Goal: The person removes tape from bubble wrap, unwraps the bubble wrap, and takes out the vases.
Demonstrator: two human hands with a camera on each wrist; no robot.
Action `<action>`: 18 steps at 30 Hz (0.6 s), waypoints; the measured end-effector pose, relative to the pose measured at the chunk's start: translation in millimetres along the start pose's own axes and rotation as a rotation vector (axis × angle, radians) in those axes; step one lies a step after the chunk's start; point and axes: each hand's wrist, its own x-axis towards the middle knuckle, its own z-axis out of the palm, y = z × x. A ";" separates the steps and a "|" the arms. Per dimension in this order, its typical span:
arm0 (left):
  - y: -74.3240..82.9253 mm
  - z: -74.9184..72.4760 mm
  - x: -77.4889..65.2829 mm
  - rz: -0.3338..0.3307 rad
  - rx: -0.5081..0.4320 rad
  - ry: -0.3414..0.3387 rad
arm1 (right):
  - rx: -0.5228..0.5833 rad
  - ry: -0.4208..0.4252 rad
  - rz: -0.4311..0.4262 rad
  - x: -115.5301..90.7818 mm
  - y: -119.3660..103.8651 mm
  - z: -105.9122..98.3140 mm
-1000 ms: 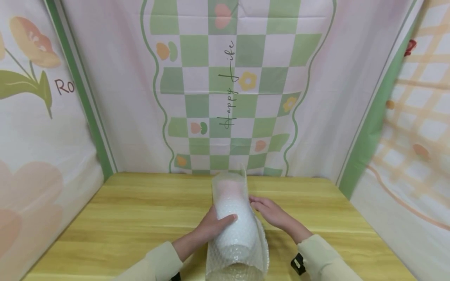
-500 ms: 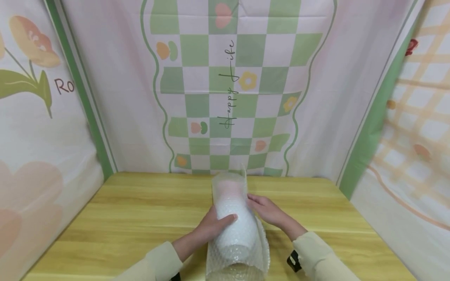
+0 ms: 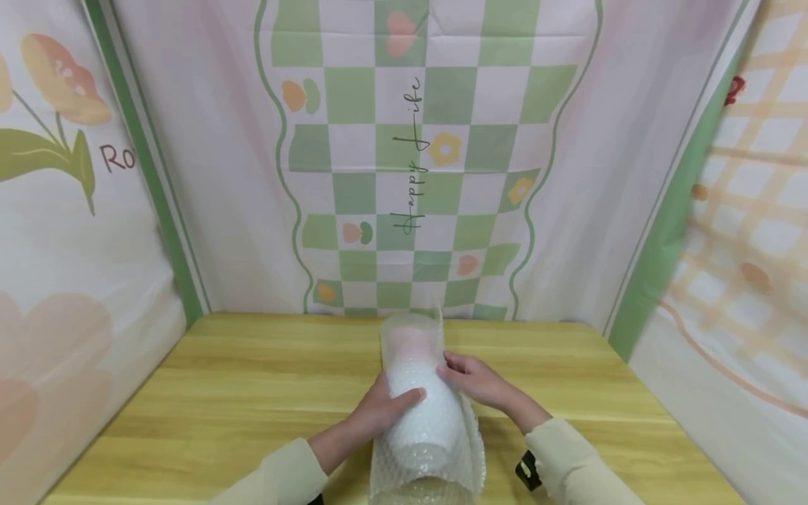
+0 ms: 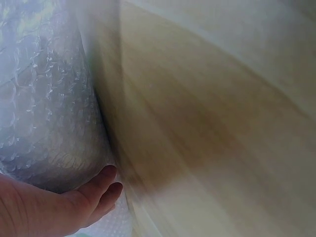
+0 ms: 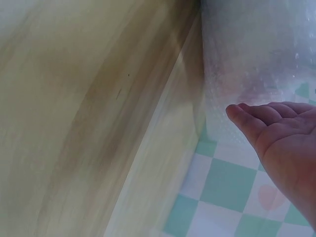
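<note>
A white, rounded object [image 3: 424, 414] with a pinkish far end lies lengthwise at the middle of the table, wrapped in clear bubble wrap [image 3: 404, 477]. The wrap blurs its kind. My left hand [image 3: 381, 409] holds the bundle from the left, thumb across its top and fingers down its side. In the left wrist view, those fingers [image 4: 101, 190] curve along the bubbly surface. My right hand [image 3: 476, 381] touches the wrap on the right side, near the pinkish part. In the right wrist view its fingers [image 5: 269, 113] look mostly straight against the wrap.
The wooden table [image 3: 252, 393] spreads out on both sides of the bundle. A loose edge of wrap [image 3: 476, 449] stands out along the right. Behind hangs a green-checked curtain [image 3: 404, 175], with patterned cloth at both sides.
My right hand has come slightly left, from beside the wrap onto its side, with the thumb reaching further over it. The left hand and the bundle stay in place.
</note>
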 end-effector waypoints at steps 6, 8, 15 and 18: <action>0.2 -0.3 -1.2 -0.004 0.005 0.009 | -0.005 -0.022 -0.008 -1.1 -1.2 -3.9; 0.7 -0.4 -1.7 -0.009 0.006 0.009 | -0.018 -0.027 -0.024 -1.2 -0.9 -5.1; 1.9 -1.1 -2.0 -0.008 -0.007 -0.002 | -0.018 -0.049 -0.077 0.5 1.9 -9.1; 1.8 -1.1 -1.7 -0.003 -0.004 -0.002 | -0.026 -0.055 -0.083 1.6 3.7 -9.8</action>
